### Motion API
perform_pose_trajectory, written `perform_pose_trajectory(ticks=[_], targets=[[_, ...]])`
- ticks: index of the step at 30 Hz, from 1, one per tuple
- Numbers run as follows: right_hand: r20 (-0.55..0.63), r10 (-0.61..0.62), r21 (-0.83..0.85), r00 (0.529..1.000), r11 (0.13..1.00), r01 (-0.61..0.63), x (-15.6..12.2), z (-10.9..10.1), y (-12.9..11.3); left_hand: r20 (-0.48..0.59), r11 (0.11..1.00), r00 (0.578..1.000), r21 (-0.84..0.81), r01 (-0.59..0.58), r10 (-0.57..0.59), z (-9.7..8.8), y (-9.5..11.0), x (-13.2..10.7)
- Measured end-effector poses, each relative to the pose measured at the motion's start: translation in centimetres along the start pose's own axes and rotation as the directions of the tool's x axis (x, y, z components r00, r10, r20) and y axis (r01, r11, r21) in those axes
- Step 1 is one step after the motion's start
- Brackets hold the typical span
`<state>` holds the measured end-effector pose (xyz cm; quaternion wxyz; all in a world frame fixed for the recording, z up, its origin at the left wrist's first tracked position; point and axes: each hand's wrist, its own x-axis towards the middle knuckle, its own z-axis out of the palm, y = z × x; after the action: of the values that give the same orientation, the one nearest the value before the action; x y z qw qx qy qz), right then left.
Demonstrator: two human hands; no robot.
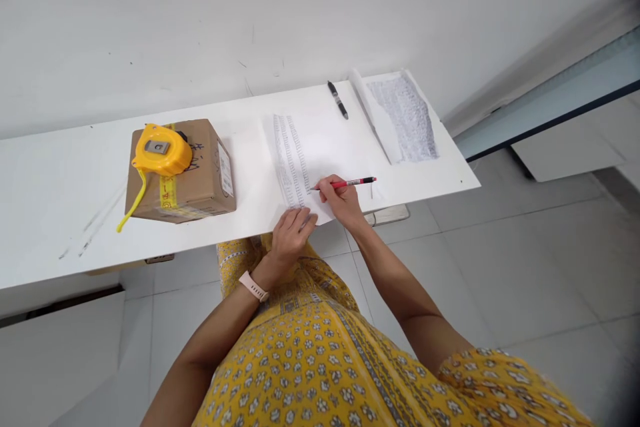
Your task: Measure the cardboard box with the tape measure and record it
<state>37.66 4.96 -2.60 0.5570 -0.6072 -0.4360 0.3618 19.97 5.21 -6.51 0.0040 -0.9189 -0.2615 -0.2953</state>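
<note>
A printed sheet of paper (320, 153) with columns of small text lies on the white table (60, 213). My right hand (343, 200) is closed round a red pen (350, 183), its tip touching the sheet beside the printed columns. My left hand (293, 233) rests with fingers flat on the sheet's near edge, pressing it down. A pink watch sits on that wrist.
A cardboard box (195, 177) with yellow tape stands to the left, a yellow tape measure (161, 150) on top. A black pen (338, 100) and a second printed sheet (405, 117) lie at the far right. A white wall is behind; tiled floor lies right.
</note>
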Motion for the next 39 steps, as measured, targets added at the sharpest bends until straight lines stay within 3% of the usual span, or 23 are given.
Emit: perform_pose_trajectory(ticks=[5,10,16,20,39], targets=[[-0.003,-0.032,-0.051,0.999,0.998,0.032,1.8,0.4,0.7,0.022,0.997,0.998,-0.039,0.059,-0.058,0.3,-0.2,0.5],[0.021,0.001,-0.004,1.000,1.000,-0.001,1.9,1.0,1.2,0.071,0.996,0.995,0.051,0.068,-0.072,-0.1,0.4,0.6],[-0.066,-0.119,-0.234,0.991,0.967,0.100,1.5,1.0,1.0,0.158,0.990,0.983,0.118,0.071,-0.089,-0.2,0.5,0.6],[-0.057,-0.131,-0.271,0.990,0.956,0.111,1.6,1.1,0.8,0.191,0.986,0.977,0.152,0.065,-0.093,-0.1,0.6,0.4],[-0.015,-0.167,-0.315,0.986,0.936,0.154,1.6,1.0,1.4,0.192,0.982,0.973,0.159,0.099,-0.129,0.0,1.1,0.4]])
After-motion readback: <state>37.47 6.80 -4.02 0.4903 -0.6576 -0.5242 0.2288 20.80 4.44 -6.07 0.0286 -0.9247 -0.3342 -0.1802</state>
